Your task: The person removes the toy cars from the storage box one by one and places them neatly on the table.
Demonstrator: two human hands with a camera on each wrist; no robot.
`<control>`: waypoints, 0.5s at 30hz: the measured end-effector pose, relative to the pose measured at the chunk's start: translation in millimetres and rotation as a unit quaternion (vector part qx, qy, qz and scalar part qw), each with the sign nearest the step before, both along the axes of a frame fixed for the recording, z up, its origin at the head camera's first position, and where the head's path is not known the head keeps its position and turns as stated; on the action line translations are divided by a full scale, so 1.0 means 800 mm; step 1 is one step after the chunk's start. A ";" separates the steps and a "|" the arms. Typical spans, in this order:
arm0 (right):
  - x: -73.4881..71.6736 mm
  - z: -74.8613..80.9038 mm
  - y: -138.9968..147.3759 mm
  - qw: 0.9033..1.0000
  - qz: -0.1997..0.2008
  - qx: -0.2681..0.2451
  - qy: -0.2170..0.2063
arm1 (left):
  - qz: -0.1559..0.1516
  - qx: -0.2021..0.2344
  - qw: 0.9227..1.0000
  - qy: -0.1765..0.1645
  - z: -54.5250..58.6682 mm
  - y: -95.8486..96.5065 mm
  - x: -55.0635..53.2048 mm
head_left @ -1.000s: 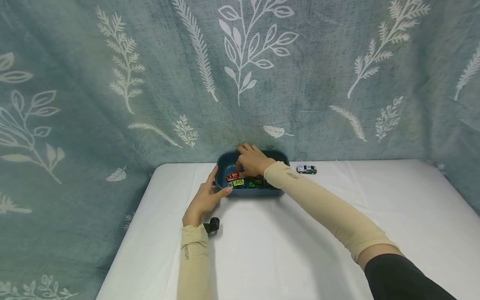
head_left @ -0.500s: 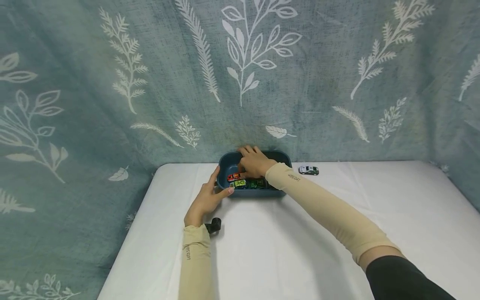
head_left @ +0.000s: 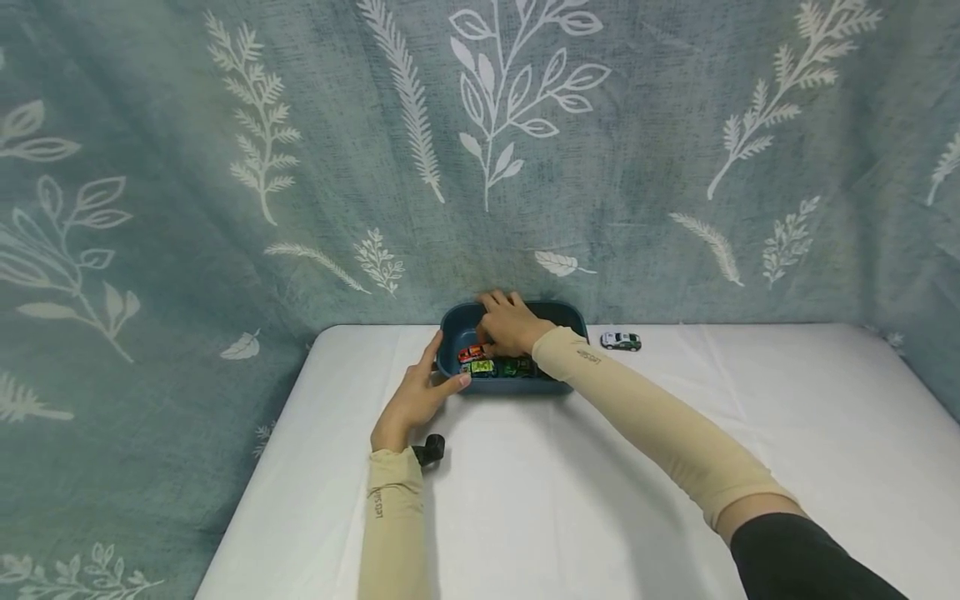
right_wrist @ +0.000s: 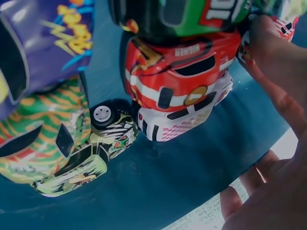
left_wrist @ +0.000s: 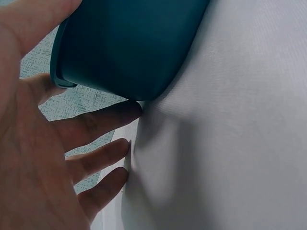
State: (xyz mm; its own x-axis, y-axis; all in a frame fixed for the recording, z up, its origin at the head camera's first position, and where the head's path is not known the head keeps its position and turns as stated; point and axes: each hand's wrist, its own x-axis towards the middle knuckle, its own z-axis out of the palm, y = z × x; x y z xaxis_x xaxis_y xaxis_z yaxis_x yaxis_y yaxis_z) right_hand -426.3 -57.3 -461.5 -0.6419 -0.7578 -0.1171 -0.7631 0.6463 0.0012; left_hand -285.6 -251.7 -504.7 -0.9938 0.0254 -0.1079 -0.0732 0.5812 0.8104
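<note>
A dark blue bin [head_left: 517,387] at the table's far edge holds several toy cars. My left hand [head_left: 411,402] lies at its left end, thumb at the near rim and index finger along the side. In the left wrist view, the fingers [left_wrist: 91,127] are spread and nearly straight beside the bin's wall. My right hand [head_left: 508,326] reaches inside; thumb and index finger pinch a red-and-white toy car [right_wrist: 286,29], partly hidden by the thumb. Other fingers extend over the far rim. Nearby lie a red car [right_wrist: 177,72], a white car [right_wrist: 180,120] and a green car [right_wrist: 187,19].
A white-and-green toy car [head_left: 621,341] stands on the white table [head_left: 645,442], right of the bin. A patterned curtain [head_left: 337,150] hangs close behind the bin. A black wrist device [head_left: 431,450] sits by the left sleeve.
The whole head view has shifted slightly, moving the scene a little to the right. Both hands keep their places at the bin.
</note>
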 end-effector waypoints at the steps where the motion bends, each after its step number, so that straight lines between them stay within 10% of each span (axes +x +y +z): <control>1: 0.000 -0.001 0.000 1.000 -0.001 0.001 0.002 | -0.001 -0.001 1.000 0.002 0.000 0.001 0.000; 15: -0.002 0.012 0.006 0.999 0.007 -0.012 -0.029 | -0.001 -0.007 1.000 0.007 0.003 0.001 0.001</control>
